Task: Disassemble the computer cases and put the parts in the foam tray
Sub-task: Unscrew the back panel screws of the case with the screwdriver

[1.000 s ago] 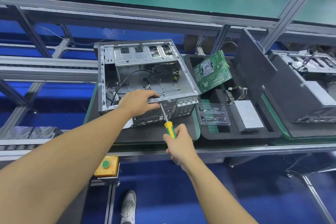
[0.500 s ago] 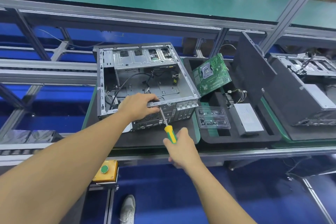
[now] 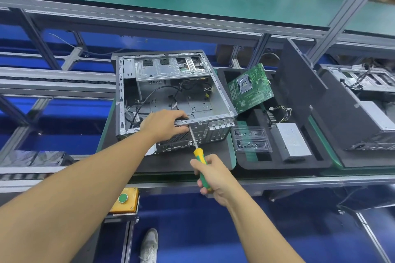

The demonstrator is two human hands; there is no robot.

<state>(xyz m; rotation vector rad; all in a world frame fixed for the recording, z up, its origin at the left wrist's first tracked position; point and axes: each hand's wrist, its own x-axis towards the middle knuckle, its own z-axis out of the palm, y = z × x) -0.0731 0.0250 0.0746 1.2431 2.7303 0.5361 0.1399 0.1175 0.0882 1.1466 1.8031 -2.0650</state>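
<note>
My left hand (image 3: 164,124) is curled over the near top rim of the computer case (image 3: 171,83), fingers hooked inside, bracing it. My right hand (image 3: 213,175) is wrapped round the yellow and green handle of the screwdriver (image 3: 197,151). Its tip sits on the back panel just under that rim, close beside my left fingers. I cannot make out the screw itself.

The case lies on its side on a dark mat (image 3: 171,162), open towards me, with the foam tray (image 3: 277,162) just to its right. The green circuit board (image 3: 250,87) is already out and leans in the far end of the tray. The silver power box (image 3: 292,141) lies in a slot nearer me, and two clear boxes (image 3: 251,140) of small bits sit at the tray's near left. A dark side panel (image 3: 299,92) stands along its right side.

I reckon this case is well past halfway. Left inside are loose black cables (image 3: 149,96), the drive cage (image 3: 168,66) at the far end, and whatever this screw holds. A second case (image 3: 363,83) further right looks to have parts in it too
</note>
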